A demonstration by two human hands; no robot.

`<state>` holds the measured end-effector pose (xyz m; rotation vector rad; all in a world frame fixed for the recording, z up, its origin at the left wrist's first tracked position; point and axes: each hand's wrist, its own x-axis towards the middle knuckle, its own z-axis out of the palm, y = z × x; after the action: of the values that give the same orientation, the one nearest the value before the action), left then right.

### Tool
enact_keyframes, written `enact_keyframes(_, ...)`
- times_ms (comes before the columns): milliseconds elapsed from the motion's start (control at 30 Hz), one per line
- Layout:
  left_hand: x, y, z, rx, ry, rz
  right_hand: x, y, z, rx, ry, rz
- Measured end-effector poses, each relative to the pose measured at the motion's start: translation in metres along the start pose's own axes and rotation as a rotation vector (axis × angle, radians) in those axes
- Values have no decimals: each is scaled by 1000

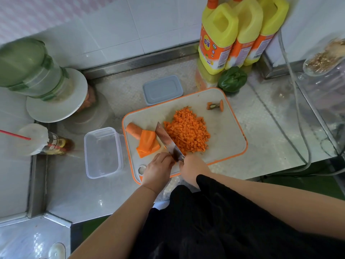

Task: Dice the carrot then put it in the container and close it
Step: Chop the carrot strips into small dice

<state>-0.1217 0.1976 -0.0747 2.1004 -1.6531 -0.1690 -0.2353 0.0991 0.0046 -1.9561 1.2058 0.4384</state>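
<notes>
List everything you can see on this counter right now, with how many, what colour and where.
Diced carrot: one pile, orange, middle of the board.
Carrot slabs: a few plus an uncut end piece, orange, board's left side.
Carrot top: one, orange with a dark stub, board's far right.
Board: one, white with orange rim, centre of the counter.
Knife: one, steel, between slabs and pile.
Container: one, clear, empty, left of the board.
Lid: one, grey, behind the board.
Bottles: three, yellow, by the wall.
Greens: one, green, before the bottles.
Left hand: touches the blade near the handle.
Right hand: grips the knife handle.
</notes>
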Motion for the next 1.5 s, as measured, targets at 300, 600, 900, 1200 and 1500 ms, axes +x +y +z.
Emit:
enact_keyframes(300,2,-3,1,42,21,44,14,1,16,141,52,68)
enact_keyframes(600,1,-4,-6,-4,21,45,12,3,-2,91,48,11)
enact_keyframes(900,-1,-8,-5,-10,-44,-84,0,1,7,56,3,-18)
enact_keyframes(1200,3,-6,-7,-13,-43,-122,8,1,24,51,20,29)
enact_keyframes(1500,5,0,-14,11,-103,-134,20,4,-5,122,63,39)
